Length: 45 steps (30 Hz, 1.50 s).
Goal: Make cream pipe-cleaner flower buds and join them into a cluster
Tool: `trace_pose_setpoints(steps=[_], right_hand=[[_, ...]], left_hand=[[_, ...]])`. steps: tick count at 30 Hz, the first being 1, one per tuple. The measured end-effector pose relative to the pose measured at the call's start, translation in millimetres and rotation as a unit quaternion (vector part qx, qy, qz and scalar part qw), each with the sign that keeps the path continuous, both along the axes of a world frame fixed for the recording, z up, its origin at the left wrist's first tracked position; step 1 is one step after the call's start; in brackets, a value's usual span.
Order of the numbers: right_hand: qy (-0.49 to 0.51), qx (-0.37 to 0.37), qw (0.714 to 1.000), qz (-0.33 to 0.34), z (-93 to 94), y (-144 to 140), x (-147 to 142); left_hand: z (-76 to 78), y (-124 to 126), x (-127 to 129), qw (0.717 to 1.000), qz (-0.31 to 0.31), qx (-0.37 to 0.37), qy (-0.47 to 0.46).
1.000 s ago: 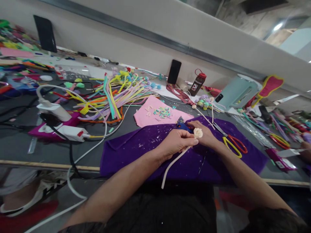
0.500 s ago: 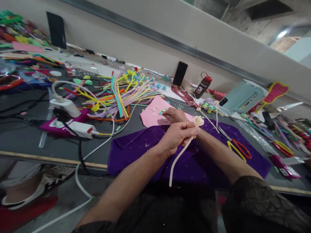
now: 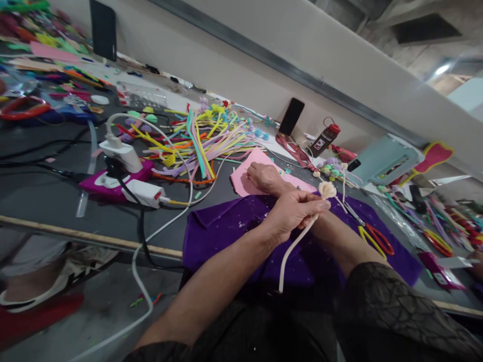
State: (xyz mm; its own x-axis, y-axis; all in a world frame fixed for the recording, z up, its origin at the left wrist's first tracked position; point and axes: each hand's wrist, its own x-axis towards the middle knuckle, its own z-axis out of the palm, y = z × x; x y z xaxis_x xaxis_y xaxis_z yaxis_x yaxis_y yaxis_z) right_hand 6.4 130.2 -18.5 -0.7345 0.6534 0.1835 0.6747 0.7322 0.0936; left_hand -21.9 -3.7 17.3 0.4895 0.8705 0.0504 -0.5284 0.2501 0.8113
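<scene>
My left hand (image 3: 296, 213) is closed, thumb and fingers pinching a cream pipe-cleaner flower (image 3: 327, 190) just below its rounded head. Its pale stem (image 3: 289, 259) hangs down toward my lap, slightly curved. Crossing behind the left wrist, my right hand (image 3: 266, 178) rests low over a pink sheet (image 3: 243, 183). Its fingers are curled in, and anything between them is hidden. Under both forearms lies a purple cloth (image 3: 226, 223) dotted with white bits. Scissors (image 3: 373, 236) with red and yellow handles lie on the cloth right of my right forearm.
A pile of coloured pipe cleaners (image 3: 204, 146) spreads left of the pink sheet. Nearer the edge sits a magenta power strip (image 3: 98, 183) with plugs and trailing cables. A phone (image 3: 291, 116), a dark bottle (image 3: 325, 139) and a pale blue box (image 3: 392, 161) stand along the back wall.
My right hand has slid left across the pink sheet, and its fingers have curled in. My left hand still grips the cream flower. The whole view has shifted slightly.
</scene>
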Motion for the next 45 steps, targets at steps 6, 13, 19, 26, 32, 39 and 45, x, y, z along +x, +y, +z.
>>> trace_pose_setpoints(steps=[6, 13, 19, 26, 32, 39, 45], right_hand=[[0.129, 0.005, 0.988, -0.081, 10.1, 1.7, 29.2], [0.539, -0.236, 0.784, -0.196, 34.6, -62.1, 126.9], [0.663, -0.310, 0.645, -0.220, 28.5, -139.3, 160.4], [0.708, -0.357, 0.582, -0.181, 11.7, -151.2, 148.4], [0.719, -0.380, 0.557, -0.167, 5.2, -151.0, 148.8], [0.704, -0.403, 0.560, -0.167, 3.6, -156.1, 147.8], [0.660, -0.473, 0.561, -0.162, 7.2, -155.5, 160.5]], left_hand=[[0.0, 1.3, -1.3, 1.000, 0.000, -0.012, -0.009], [-4.9, 3.3, 3.4, 0.999, -0.021, -0.046, -0.003], [-16.8, 4.9, 15.3, 0.997, -0.031, -0.054, 0.053], [-28.4, 9.4, 24.0, 0.991, -0.020, -0.046, 0.128], [-27.9, 10.8, 25.7, 0.987, -0.007, -0.045, 0.157], [-25.6, 8.6, 27.6, 0.979, 0.005, 0.000, 0.204], [-23.5, 6.0, 26.7, 0.971, -0.020, 0.047, 0.235]])
